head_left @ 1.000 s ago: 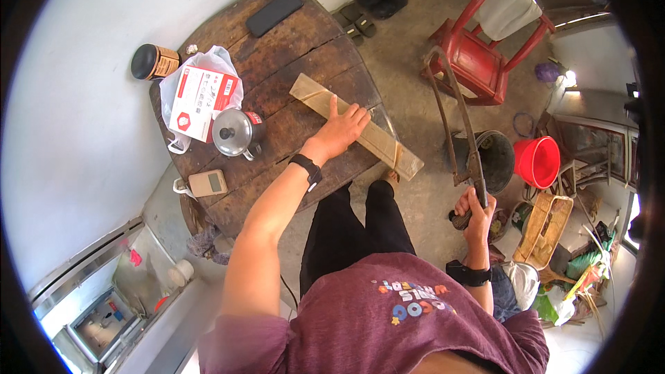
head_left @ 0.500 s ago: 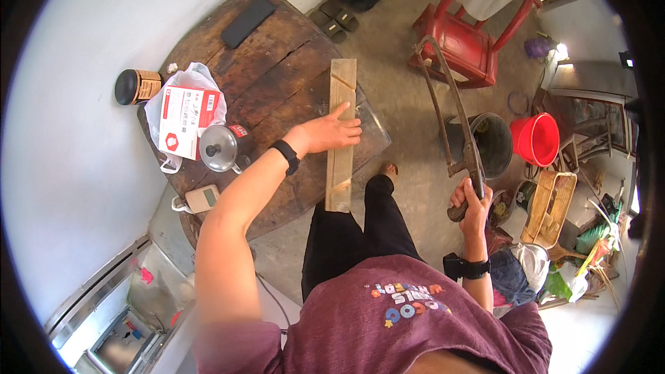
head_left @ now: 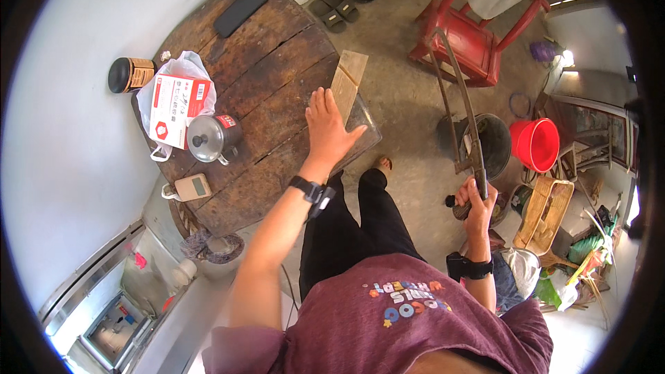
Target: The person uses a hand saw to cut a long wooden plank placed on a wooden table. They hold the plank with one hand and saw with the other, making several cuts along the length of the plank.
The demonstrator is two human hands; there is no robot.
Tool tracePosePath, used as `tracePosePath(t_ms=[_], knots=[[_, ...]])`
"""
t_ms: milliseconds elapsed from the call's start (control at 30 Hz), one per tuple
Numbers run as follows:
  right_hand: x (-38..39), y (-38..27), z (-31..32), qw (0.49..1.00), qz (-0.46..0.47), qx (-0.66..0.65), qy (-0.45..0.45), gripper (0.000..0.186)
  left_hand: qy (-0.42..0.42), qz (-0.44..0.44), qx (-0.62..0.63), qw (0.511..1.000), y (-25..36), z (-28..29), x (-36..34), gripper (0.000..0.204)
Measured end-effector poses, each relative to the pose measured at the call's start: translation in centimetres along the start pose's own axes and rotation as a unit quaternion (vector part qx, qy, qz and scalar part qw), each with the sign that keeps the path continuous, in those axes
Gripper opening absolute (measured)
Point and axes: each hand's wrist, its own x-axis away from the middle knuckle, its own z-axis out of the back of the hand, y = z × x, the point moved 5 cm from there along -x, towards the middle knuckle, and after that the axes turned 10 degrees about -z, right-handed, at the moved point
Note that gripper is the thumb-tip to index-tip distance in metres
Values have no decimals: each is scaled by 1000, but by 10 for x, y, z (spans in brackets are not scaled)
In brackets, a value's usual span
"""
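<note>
My left hand (head_left: 327,128) is open, fingers spread and thumb out, over the wooden board (head_left: 351,67) at the right edge of the worn wooden table (head_left: 277,90). The board has a slanting groove across it; my hand and forearm hide its near part. Whether my palm presses on it I cannot tell. My right hand (head_left: 478,204) is closed round the handle of a bow saw (head_left: 463,86), raised off to the right of the table. The saw's curved frame points away from me.
On the table are a black phone (head_left: 241,12), a dark jar (head_left: 128,75), a red-and-white box (head_left: 177,107) on a plastic bag, a lidded metal pot (head_left: 208,140) and a small device with a display (head_left: 192,187). Beyond the saw stand a red chair (head_left: 454,38), a dark bucket (head_left: 493,145) and a red bucket (head_left: 537,144).
My left hand has opened off its grip on the board and swung left. The board now lies slanted, its far end tilted right. The saw stays in my right hand, nearly still.
</note>
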Motion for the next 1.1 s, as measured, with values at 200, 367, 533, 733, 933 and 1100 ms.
tracePosePath(t_ms=[200,367,533,733,933,1100], knots=[[-10,-17,-19,998,2,-13,-54,25,9,-13,-68,998,11,-32,-8,89],[-8,-22,-36,996,8,-6,-90,24,-41,-159,-131,978,24,-41,9,78],[0,-16,-48,991,23,57,-120,26,-67,-203,-121,969,27,-43,10,76],[2,2,-65,992,3,75,-100,25,-96,-183,-87,974,27,-37,6,82],[2,22,-82,996,-1,48,-74,25,-59,-161,-108,979,24,-36,-1,85],[-2,37,-95,997,3,52,-49,27,-51,-189,-129,972,19,-43,-3,80]])
